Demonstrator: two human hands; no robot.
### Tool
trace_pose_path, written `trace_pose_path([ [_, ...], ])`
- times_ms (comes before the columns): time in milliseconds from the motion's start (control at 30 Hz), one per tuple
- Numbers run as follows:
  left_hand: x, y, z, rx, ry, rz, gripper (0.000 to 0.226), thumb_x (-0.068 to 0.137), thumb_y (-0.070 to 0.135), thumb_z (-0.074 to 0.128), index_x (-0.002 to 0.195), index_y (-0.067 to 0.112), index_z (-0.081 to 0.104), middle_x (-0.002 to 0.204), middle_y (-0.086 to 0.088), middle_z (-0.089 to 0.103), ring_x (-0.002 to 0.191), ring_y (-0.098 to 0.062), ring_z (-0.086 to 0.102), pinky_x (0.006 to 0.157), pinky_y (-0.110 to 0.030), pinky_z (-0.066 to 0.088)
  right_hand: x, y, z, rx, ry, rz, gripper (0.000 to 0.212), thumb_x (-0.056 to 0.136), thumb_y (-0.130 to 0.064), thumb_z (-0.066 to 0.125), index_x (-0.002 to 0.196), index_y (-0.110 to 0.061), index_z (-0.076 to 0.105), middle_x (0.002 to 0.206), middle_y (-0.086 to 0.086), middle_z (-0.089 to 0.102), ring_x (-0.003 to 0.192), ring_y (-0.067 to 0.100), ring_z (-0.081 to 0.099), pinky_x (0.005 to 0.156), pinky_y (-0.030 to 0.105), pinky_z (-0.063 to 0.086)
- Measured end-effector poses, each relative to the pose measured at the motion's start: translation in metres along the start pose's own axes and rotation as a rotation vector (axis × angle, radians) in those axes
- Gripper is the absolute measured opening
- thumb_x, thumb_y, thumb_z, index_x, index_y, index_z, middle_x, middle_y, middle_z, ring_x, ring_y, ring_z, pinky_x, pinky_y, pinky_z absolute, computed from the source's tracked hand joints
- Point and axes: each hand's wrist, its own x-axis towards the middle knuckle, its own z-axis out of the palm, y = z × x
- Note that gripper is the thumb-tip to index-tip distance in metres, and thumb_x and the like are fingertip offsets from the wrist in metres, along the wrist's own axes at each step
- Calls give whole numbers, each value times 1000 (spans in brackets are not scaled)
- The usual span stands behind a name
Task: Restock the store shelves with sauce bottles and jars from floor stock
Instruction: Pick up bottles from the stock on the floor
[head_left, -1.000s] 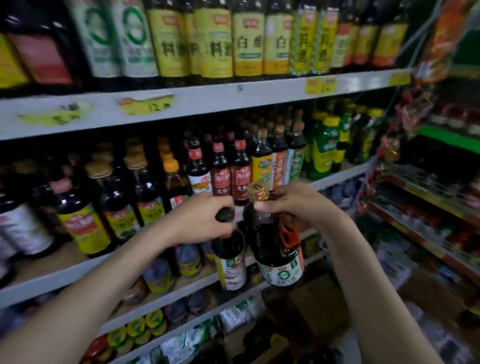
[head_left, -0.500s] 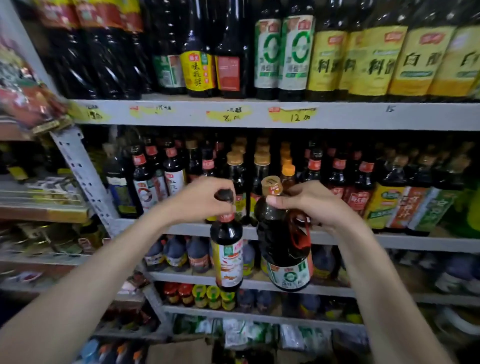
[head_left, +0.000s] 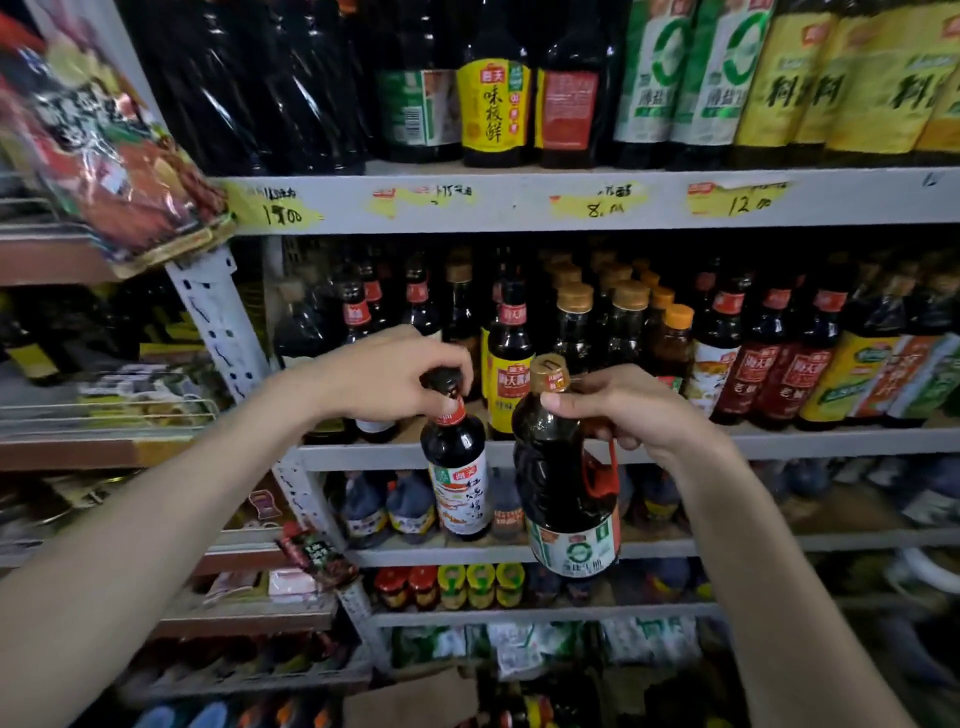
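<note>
The left hand (head_left: 384, 374) pinches the black cap (head_left: 440, 379) of a slim dark white-labelled bottle (head_left: 457, 467); the right hand (head_left: 623, 410) grips the neck of a gold-capped, red-handled dark jug (head_left: 563, 483) (yellow shelf tags (head_left: 597, 205) read 8, 12).

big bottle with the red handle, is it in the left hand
No, the right hand grips the big bottle at its neck; the left hand holds a smaller bottle by its cap.

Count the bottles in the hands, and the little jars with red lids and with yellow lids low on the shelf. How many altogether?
Held bottles: 2, the black-capped bottle in the left hand and the gold-capped bottle in the right hand
Red-lidded jars: 2
Yellow-lidded jars: 3
Total: 7
</note>
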Motion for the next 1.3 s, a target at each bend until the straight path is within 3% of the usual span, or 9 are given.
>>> trace_pose_path([
  [133,-21,-29,-8,343,43,32,19,93,41,58,109,35,49,83,14,55,73,-9,48,61,-35,39,3,1,24,30,14,40,39,53,-56,85,63,-21,72,48,-3,47,42,10,36,36,21,19],
  [300,-26,-66,-33,398,57,34,21,96,38,53,113,37,40,92,7,57,75,-9,48,54,-25,28,9,0,40,-12,19,56,32,56,-55,84,48,-29,68,44,-8,51,39,10,35,37,22,20],
  [400,-19,-74,-31,444,62,23,22,98,35,50,116,33,37,99,2,55,84,-19,53,61,-32,36,14,-1,45,9,27,53,26,54,-56,83,52,-34,71,44,-9,52,39,8,39,38,22,20],
  [567,-16,-90,-21,393,179,-25,21,100,31,46,116,34,33,105,-3,54,91,-25,62,69,-42,52,18,-3,50,40,37,21,48,47,-61,85,69,-20,74,47,-3,43,40,10,34,38,21,20],
  [733,1,-99,-19,405,227,-17,22,101,26,46,118,31,35,103,-6,51,87,-26,64,50,-32,38,25,-12,54,9,51,44,65,55,-53,87,88,0,71,47,-3,42,41,11,33,36,20,20],
  [867,15,-106,-22,406,216,-51,21,100,23,47,115,31,35,97,-6,48,78,-28,59,46,-32,32,30,-16,56,-6,56,55,63,63,-49,86,90,4,67,48,-3,40,42,11,32,37,20,20],
  [1100,37,-116,-21,365,150,-73,16,99,25,46,113,29,40,87,2,40,65,-12,44,49,-30,27,44,-17,64,24,40,54,56,68,-43,86,93,4,70,53,1,42,46,11,35,38,20,21],
  [1200,45,-115,-21,356,168,-111,15,100,27,45,114,32,42,84,5,36,67,-14,43,52,-30,28,49,-16,67,22,46,49,63,64,-47,87,93,5,69,62,8,40,48,13,34,39,21,20],
  [1300,47,-112,-16,354,239,-158,21,100,26,44,120,34,45,92,0,41,70,-22,46,57,-32,32,53,-14,68,11,47,55,71,58,-53,87,92,6,67,57,5,40,47,14,34,39,22,20],
])
